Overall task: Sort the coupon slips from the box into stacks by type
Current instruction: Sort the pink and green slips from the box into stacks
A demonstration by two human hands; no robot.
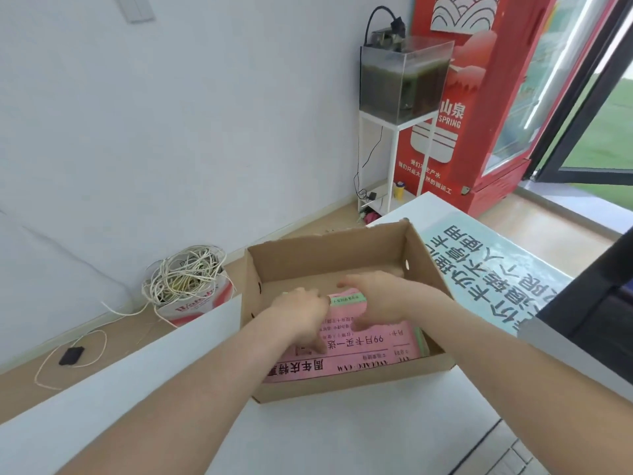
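Note:
An open cardboard box (329, 258) stands on the white table (342, 437). Pink coupon slips (373, 347) with black print lie stacked in its bottom, and green slips (422, 341) peek out at the stack's right edge. A small green slip (347, 299) shows between my hands. My left hand (301, 315) reaches into the box with its fingers down on the pink stack. My right hand (376, 299) hovers over the stack's far part, fingers spread and bent toward the slips. Whether either hand pinches a slip is hidden.
A pale blue printed sign (479, 269) lies on the table right of the box. A dark monitor edge (589, 303) rises at the right. On the floor sit a cable coil in a box (186, 282), a fish tank stand (400, 97) and a red fridge (486, 97).

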